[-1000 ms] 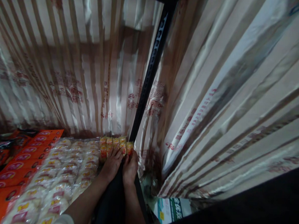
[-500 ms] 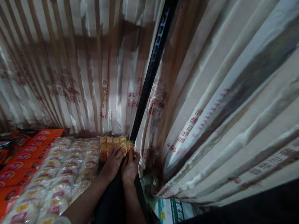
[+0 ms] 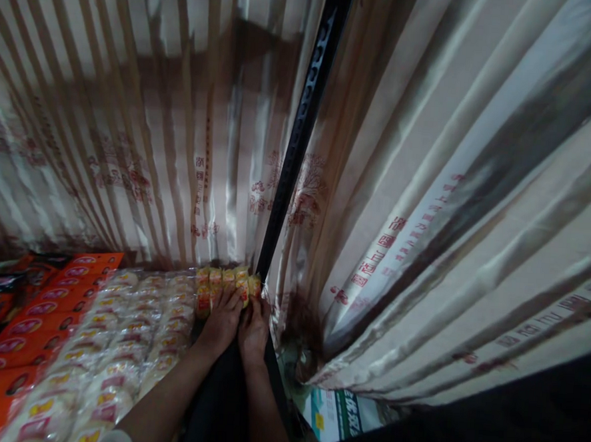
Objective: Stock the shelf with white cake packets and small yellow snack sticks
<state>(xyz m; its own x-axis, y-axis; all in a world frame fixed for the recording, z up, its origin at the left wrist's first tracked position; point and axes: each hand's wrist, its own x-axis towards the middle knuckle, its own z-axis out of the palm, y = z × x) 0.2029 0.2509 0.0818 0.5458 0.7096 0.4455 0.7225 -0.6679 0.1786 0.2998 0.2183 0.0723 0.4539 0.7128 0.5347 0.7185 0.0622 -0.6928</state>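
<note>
Both hands reach to the back right corner of a shelf. A pack of small yellow-and-orange wrapped cakes (image 3: 216,279) lies against the striped plastic sheet, next to the black shelf post (image 3: 301,134). My left hand (image 3: 222,320) rests on the pack with its fingers stretched over the wrappers. My right hand (image 3: 254,325) is beside it, fingers curled onto the pack's right end near the post.
Clear bags of round white pastries (image 3: 118,343) fill the shelf to the left. Orange boxes (image 3: 23,324) lie beyond them at the far left. A green-and-white carton (image 3: 338,414) sits below on the right, behind hanging striped plastic sheeting (image 3: 452,190).
The view drifted slightly. Both hands stay on the pack; my right hand's fingers shifted a little at the pack's right end.
</note>
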